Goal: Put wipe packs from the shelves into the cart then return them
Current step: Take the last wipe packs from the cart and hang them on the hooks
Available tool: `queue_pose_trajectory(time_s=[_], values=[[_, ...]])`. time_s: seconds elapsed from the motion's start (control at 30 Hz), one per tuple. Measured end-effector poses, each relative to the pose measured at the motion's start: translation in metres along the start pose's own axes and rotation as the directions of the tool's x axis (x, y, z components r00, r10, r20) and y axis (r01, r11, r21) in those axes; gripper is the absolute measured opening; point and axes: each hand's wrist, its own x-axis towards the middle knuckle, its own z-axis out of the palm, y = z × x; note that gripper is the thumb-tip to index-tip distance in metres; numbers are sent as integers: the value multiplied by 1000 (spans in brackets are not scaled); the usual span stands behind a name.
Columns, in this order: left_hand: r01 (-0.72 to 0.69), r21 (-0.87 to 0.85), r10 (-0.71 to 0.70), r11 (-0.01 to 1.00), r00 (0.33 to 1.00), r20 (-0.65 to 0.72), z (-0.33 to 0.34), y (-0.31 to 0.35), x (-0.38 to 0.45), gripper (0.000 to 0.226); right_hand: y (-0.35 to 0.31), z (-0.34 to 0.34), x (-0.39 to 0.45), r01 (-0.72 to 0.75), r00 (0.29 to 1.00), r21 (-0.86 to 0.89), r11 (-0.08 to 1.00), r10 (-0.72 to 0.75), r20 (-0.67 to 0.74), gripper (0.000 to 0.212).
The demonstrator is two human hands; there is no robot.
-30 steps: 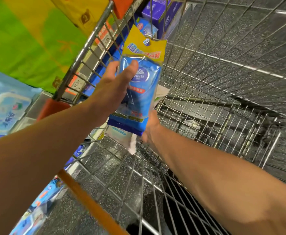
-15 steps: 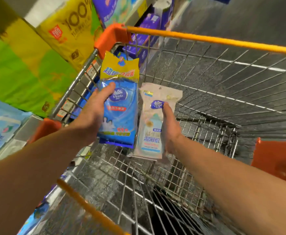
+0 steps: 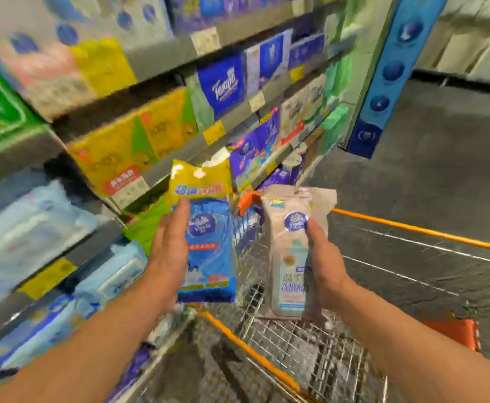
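Note:
My left hand [image 3: 169, 251] holds a blue wipe pack with a yellow header [image 3: 209, 242] upright, thumb across its front and the fingers hidden behind it. My right hand [image 3: 323, 263] holds a pale beige wipe pack [image 3: 289, 257] upright beside it, thumb on its front. Both packs are raised above the near left corner of the wire cart [image 3: 310, 353] with orange rims. The store shelves [image 3: 162, 170] stand to the left, with light blue wipe packs [image 3: 31, 225] on the lower levels.
Yellow, blue and purple tissue packs [image 3: 139, 132] fill the upper shelves, with price tags along the shelf edges. A blue pillar [image 3: 389, 77] ends the shelving. Grey speckled floor [image 3: 441, 170] lies to the right, and an orange cart part [image 3: 453, 330] sits at right.
Both packs have risen out of the cart basket to above its rim. My view has swung up from the basket towards the shelves, which now fill the left side.

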Motion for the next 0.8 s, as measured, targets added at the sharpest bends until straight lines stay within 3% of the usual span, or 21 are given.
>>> queue_pose_trajectory(time_s=[0.13, 0.27, 0.37, 0.5, 0.6, 0.73, 0.8], values=[[-118, -44, 116, 992, 992, -47, -42, 59, -42, 107, -47, 52, -55, 125, 988, -15, 992, -124, 93, 55], [-238, -78, 233, 968, 970, -67, -90, 116, -84, 87, -92, 112, -115, 226, 954, 0, 974, -221, 204, 52], [-313, -112, 302, 943, 947, -108, -135, 155, -112, 92, -121, 159, -162, 296, 911, 22, 955, -289, 294, 59], [-458, -134, 426, 879, 879, -215, -190, 204, -157, 70, -147, 219, -230, 282, 863, 71, 957, -285, 417, 57], [-500, -155, 450, 852, 851, -269, -231, 231, -198, 84, -152, 263, -283, 259, 815, 61, 964, -252, 521, 73], [-556, -69, 493, 828, 781, -382, -289, 240, -259, 42, -133, 315, -352, 255, 702, 81, 964, -242, 670, 58], [-568, -24, 496, 823, 738, -457, -318, 237, -290, 40, -115, 339, -385, 229, 650, 62, 971, -200, 733, 57]])
